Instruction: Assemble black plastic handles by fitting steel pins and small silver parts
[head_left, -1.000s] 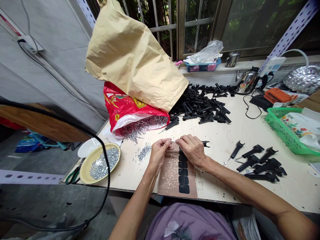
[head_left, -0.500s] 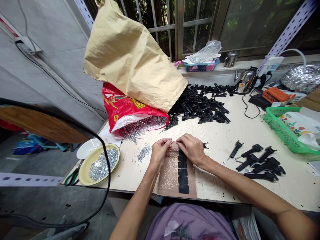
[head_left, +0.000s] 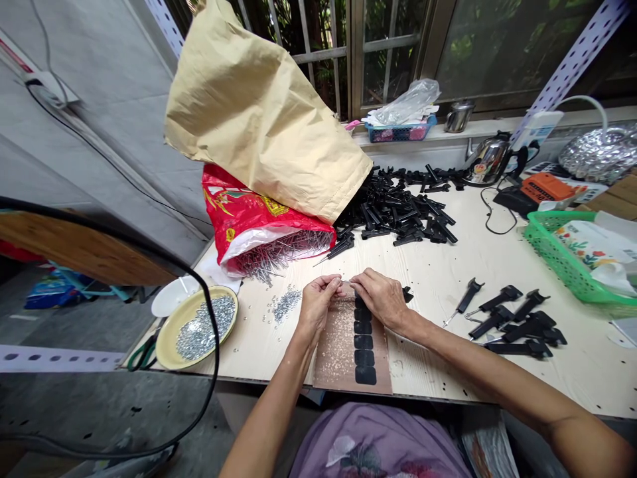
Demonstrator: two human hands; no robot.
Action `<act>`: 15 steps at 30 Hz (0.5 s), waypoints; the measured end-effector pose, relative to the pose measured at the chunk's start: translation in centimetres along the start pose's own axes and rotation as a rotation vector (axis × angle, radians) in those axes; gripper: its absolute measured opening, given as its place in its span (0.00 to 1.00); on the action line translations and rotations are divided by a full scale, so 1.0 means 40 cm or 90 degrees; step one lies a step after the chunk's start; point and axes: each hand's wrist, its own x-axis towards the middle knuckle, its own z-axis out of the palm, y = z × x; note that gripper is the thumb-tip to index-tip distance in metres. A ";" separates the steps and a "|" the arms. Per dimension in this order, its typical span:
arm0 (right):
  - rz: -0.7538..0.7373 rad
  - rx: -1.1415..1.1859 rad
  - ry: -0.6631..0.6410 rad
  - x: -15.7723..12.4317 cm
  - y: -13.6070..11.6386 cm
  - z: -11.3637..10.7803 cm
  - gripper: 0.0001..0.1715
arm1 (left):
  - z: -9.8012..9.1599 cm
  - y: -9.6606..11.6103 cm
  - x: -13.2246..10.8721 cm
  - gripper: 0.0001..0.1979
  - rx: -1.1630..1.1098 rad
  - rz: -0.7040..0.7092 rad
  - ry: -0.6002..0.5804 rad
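Observation:
My left hand (head_left: 319, 304) is closed in a pinch, thumb against forefinger. Whatever lies between those fingertips is too small to make out. Just to its right, my right hand (head_left: 381, 297) is closed around a black plastic part (head_left: 408, 295), whose end sticks out past the little-finger side. A thin metal pin seems to bridge the two sets of fingertips. Both hands are over a brown board (head_left: 336, 355) marked by a column of black rounded squares (head_left: 365, 358). Small shiny metal pieces (head_left: 286, 303) lie in a loose heap left of the board.
A yellow plate (head_left: 164, 348) of shiny pieces stands at left, beside green-handled scissors (head_left: 142, 355). Behind are a red bag (head_left: 259, 216) of metal pins and a pile of black parts (head_left: 398, 206). Several pinned black parts (head_left: 512, 322) lie right, near a green basket (head_left: 567, 265).
The black part's protruding end has turned, its forked shape showing differently and slightly lower. Both hands stay in nearly the same place.

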 end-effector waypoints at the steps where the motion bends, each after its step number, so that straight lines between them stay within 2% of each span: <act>1: 0.004 0.005 -0.005 -0.001 0.000 0.000 0.14 | 0.000 -0.001 0.000 0.17 0.002 0.000 -0.002; 7: 0.029 0.173 -0.020 0.000 0.013 0.007 0.12 | -0.003 -0.005 0.003 0.16 0.005 0.003 -0.013; 11: 0.078 0.288 -0.086 0.009 0.022 0.010 0.15 | -0.003 -0.004 0.001 0.16 0.010 -0.001 -0.018; 15: 0.065 0.239 -0.065 0.003 0.031 -0.004 0.12 | -0.008 -0.005 -0.005 0.16 0.026 -0.035 -0.044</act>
